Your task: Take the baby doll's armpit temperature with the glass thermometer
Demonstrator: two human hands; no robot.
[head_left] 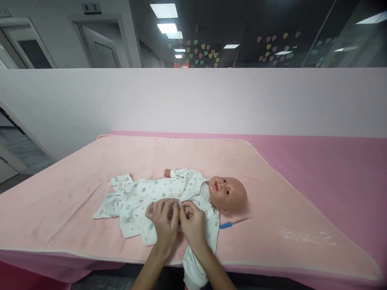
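A baby doll [229,195] lies on its back with its head to the right, dressed in white printed baby clothes [165,187]. At its chest, my left hand [165,219] and my right hand [193,223] meet, fingertips pinched together on the garment's edge. Whatever small fastening sits between the fingertips is hidden. One doll sleeve hangs over the near table edge under my right forearm; the doll's other hand [167,173] sticks out on the far side. Beside the doll's head lies a thin blue-handled tool [226,225] with a slim shaft, touched by neither hand.
A peach blanket [272,237] with a pale border covers most of the pink-covered table [347,173]. Behind it stands a low white partition wall [193,100], with dark glass carrying heart stickers above. A floor gap shows at left.
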